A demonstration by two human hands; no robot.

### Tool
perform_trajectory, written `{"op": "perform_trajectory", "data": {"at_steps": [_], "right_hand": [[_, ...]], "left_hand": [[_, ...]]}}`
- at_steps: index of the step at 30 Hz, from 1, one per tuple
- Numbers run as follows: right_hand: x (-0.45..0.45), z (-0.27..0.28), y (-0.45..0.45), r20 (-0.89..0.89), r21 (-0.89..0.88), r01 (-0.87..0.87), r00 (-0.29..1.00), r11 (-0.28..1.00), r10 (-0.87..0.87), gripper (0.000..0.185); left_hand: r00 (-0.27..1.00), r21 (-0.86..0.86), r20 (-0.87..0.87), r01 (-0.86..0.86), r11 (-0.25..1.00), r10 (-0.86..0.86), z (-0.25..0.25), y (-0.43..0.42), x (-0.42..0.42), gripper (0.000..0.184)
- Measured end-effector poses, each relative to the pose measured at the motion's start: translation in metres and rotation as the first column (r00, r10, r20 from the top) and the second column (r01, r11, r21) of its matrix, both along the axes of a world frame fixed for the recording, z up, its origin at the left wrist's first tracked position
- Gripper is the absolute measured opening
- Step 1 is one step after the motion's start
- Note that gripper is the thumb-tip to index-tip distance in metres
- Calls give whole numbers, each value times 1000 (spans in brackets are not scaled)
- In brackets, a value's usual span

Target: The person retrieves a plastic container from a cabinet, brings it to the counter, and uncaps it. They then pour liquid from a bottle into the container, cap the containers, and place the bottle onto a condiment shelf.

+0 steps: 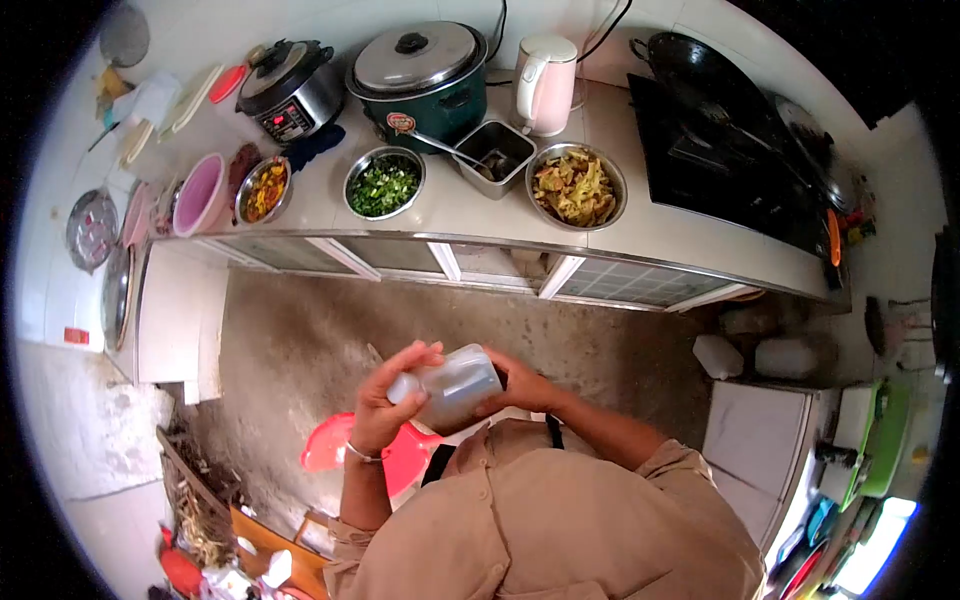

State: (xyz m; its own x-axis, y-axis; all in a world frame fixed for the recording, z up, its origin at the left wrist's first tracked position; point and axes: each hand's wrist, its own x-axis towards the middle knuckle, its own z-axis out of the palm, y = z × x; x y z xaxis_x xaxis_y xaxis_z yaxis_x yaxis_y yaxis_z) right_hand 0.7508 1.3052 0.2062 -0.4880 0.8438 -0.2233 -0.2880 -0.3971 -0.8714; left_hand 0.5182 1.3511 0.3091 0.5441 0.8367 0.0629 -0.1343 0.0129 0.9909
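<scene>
A translucent white plastic jug (458, 385) is tilted sideways in front of my chest, held between both hands. My left hand (383, 398) is closed around its pale cap end (404, 388), thumb below and fingers above. At the other end, my right hand (515, 383) grips the jug's body; its fingers are partly hidden behind the plastic. The jug is held over the floor, apart from the counter. How much it contains I cannot make out.
Along the counter (460, 220) stand bowls of chopped greens (384, 185), yellowish pieces (575, 188) and colourful peppers (265, 192), a metal container (495, 160), a rice cooker (415, 80), a pink kettle (545, 85) and a wok (700, 75). A red stool (400, 460) is near my left arm.
</scene>
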Motion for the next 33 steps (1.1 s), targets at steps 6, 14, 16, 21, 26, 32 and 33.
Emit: {"op": "perform_trajectory", "data": {"at_steps": [6, 14, 16, 21, 26, 32, 33], "right_hand": [[-54, -2, 2, 80, 74, 282, 955, 957, -287, 80], [-82, 0, 25, 61, 100, 436, 894, 894, -443, 79], [-79, 4, 27, -118, -82, 372, 918, 925, -380, 76], [-81, -23, 31, 137, 140, 481, 856, 865, -498, 74], [-70, -26, 51, 202, 291, 468, 822, 835, -532, 75], [-41, -39, 58, -115, -157, 339, 927, 928, -358, 78], [-41, -47, 57, -162, -176, 344, 914, 922, -372, 80]], "left_hand": [[975, 3, 33, -219, 976, 218, 6, 23, -9, 66], [984, 45, -152, -85, 995, 91, -18, 91, -35, 49], [950, -43, 30, 313, 949, -312, -14, 109, -39, 66], [994, 11, -103, 49, 999, -48, -13, 104, -27, 74], [894, -21, -254, -387, 922, 370, -36, 101, 7, 45], [862, 28, -164, 490, 871, -480, -57, 161, -2, 57], [926, -309, 2, 360, 880, -378, -46, 152, 8, 63]]}}
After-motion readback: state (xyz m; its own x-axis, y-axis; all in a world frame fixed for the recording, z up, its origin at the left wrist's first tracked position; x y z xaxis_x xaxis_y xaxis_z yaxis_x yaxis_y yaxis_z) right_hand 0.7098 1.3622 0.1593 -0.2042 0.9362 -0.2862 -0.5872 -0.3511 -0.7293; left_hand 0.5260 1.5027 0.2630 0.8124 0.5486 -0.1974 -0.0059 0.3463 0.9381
